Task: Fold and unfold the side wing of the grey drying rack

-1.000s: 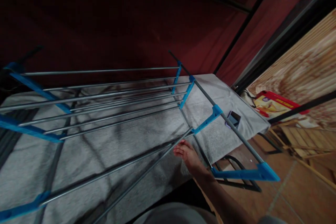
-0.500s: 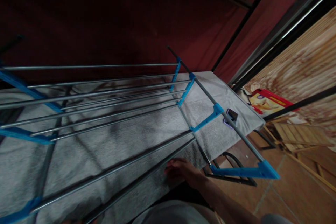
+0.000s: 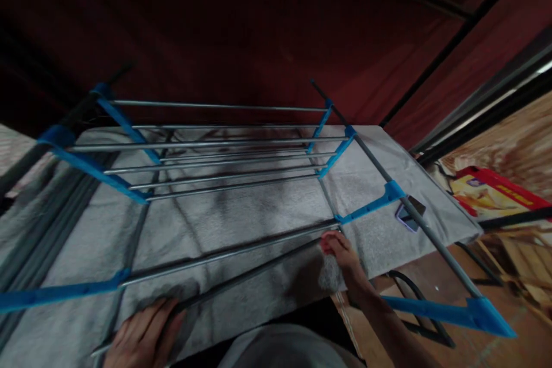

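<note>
A grey towel (image 3: 241, 224) lies spread over a table beneath a drying rack (image 3: 224, 155) made of metal rods and blue plastic joints. My right hand (image 3: 341, 254) pinches a raised fold of the towel at its near edge, just under the rack's lowest front rod (image 3: 241, 248). At the bottom left, my left hand (image 3: 144, 336) lies on the towel's near edge with its fingers curled into the bunched cloth, beside the end of a loose thin rod (image 3: 215, 290).
A phone in a purple case (image 3: 407, 214) lies on the towel's right end under a rack side bar. A red and yellow box (image 3: 495, 195) sits at the right by wooden slats. Dark red fabric walls and black poles stand behind.
My left hand has come into view and settled on the towel's near edge. My right hand rose toward the front rod and lifted a fold of towel. The view swung left.
</note>
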`<state>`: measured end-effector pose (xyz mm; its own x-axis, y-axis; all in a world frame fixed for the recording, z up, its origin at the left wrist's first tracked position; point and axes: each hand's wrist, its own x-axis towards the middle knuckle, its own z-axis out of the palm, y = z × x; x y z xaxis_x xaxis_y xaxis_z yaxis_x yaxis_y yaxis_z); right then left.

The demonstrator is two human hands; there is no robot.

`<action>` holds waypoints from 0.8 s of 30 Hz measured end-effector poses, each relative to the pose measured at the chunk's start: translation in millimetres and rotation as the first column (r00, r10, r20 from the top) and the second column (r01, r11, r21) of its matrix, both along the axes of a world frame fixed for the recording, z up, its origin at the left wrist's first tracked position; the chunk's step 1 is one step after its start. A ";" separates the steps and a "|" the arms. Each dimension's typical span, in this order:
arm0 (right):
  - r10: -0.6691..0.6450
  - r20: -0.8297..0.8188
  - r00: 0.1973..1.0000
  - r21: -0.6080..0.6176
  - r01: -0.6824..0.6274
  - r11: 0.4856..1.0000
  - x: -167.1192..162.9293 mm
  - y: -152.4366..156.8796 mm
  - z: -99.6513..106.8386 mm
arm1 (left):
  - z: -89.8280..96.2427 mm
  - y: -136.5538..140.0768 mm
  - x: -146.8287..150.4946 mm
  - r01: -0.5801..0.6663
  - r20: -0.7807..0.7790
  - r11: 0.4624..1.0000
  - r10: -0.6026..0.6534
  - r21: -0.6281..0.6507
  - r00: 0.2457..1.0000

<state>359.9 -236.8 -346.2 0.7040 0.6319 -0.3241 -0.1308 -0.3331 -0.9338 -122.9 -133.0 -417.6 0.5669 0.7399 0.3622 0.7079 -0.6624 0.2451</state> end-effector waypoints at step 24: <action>-0.114 0.257 0.960 -0.087 0.140 0.986 57.7 -2.0 -14.6 | 59.9 36.0 37.2 -0.540 0.379 0.547 0.836 -0.640 0.396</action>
